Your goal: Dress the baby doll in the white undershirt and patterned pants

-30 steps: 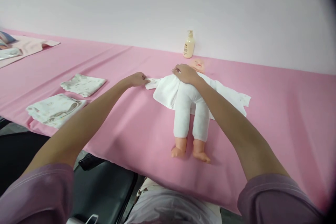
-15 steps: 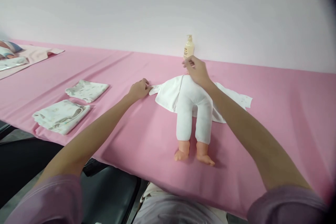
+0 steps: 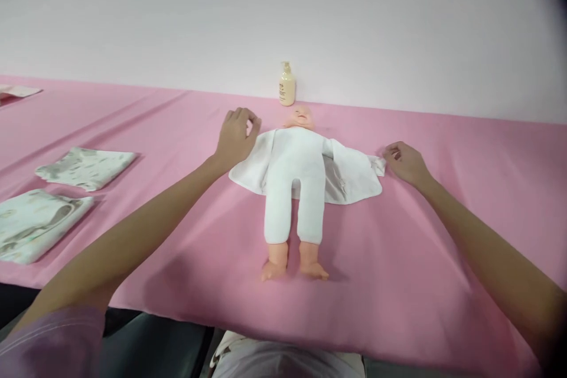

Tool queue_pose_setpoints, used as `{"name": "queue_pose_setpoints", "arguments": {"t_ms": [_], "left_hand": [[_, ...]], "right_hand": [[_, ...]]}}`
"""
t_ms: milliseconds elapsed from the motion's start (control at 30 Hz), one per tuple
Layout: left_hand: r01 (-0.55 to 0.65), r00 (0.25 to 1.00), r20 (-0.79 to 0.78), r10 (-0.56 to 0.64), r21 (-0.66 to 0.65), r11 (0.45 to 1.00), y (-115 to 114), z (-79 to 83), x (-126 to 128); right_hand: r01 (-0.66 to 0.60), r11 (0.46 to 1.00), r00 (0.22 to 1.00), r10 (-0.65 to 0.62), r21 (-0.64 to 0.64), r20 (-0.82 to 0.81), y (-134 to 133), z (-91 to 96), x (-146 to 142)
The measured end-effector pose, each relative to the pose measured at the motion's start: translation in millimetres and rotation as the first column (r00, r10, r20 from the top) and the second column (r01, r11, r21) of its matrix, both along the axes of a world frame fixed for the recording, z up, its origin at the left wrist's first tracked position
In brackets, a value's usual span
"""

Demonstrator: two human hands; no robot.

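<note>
A baby doll (image 3: 295, 156) lies face up, with white fabric covering its torso and legs and its bare feet pointing towards me. A white baby shirt (image 3: 354, 174) is spread open under it, the sleeves out to both sides. My left hand (image 3: 238, 137) is at the shirt's left shoulder, fingers curled towards the thumb; it covers that sleeve, and what it holds, if anything, is hidden. On the other side my right hand (image 3: 404, 162) pinches the end of the right sleeve at the cuff (image 3: 378, 165).
Behind the doll's head a pale yellow pump bottle (image 3: 287, 85) stands by the wall. Two folded patterned cloths (image 3: 86, 166) lie at the left on the pink table cover (image 3: 199, 260). A black chair (image 3: 155, 345) is below the table edge.
My right hand has moved from above the doll's chest to the right cuff. My left hand has left the left cuff for the shoulder. The view has shifted right.
</note>
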State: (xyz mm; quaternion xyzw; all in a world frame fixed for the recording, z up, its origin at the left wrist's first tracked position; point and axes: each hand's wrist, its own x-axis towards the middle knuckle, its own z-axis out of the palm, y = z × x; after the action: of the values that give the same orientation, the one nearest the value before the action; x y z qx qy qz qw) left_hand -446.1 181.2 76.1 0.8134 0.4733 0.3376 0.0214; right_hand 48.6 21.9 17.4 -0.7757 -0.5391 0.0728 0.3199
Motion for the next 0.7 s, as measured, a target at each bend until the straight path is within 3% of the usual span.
{"name": "queue_pose_setpoints", "arguments": {"t_ms": [100,167,267,367,433,567,700], "left_hand": [[0.243,0.964,-0.103,-0.243,-0.015,0.970,-11,11.6,71],[0.404,0.898,-0.176,-0.403,-0.036,0.914,-12,12.7,119],[0.514,0.800,-0.283,-0.529,-0.131,0.848,-5,8.6,186],[0.438,0.747,-0.377,-0.548,-0.341,0.832,11,4.8,236],[0.351,0.691,-0.429,-0.582,-0.505,0.789,25,4.3,257],[0.223,0.613,-0.450,-0.649,-0.690,0.689,48,5.5,273],[0.214,0.625,-0.428,-0.653,-0.711,0.670,51,6.7,275]], "right_hand": [[-0.097,0.995,0.993,0.095,0.018,0.073,-6,-20.1,5],[-0.117,0.992,0.989,0.112,0.037,0.099,-7,-29.6,7],[-0.111,0.993,0.991,0.107,0.048,0.077,-5,-36.7,9],[-0.089,0.996,0.995,0.088,0.030,0.053,-4,-37.3,10],[-0.055,0.998,0.998,0.055,0.021,-0.026,-4,-35.8,10],[0.000,1.000,0.959,0.006,0.020,-0.283,-6,-30.5,8],[-0.011,0.996,0.938,-0.019,-0.084,-0.346,-9,-16.9,4]]}}
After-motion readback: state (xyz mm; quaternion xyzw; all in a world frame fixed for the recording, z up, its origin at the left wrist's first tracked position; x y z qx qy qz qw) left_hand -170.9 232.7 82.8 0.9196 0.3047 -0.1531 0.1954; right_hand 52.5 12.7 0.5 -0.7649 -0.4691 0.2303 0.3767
